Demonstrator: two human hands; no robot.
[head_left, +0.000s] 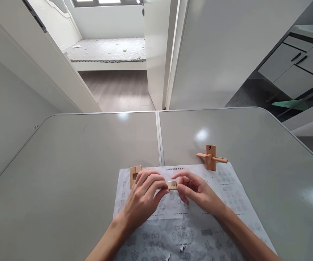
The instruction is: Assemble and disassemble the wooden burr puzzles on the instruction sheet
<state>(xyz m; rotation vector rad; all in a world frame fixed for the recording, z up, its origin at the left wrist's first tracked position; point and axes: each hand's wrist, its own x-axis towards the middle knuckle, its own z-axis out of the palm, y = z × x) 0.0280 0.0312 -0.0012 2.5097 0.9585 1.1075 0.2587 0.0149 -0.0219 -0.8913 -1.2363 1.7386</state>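
Note:
Between my hands is a small flat wooden puzzle piece with a dark mark on its face. My left hand pinches its left end between thumb and fingers. At its right end, the fingertips of my right hand are closed on it, with the other fingers curled. A notched wooden piece stands behind my left hand, which partly hides it. Beyond my right hand stands a cross-shaped wooden assembly, an upright plate marked at its top with sticks passing through it.
A large printed diagram sheet lies under my hands on the grey table. A seam runs down the table's middle. Past the far edge are an open door, a bed and cabinets.

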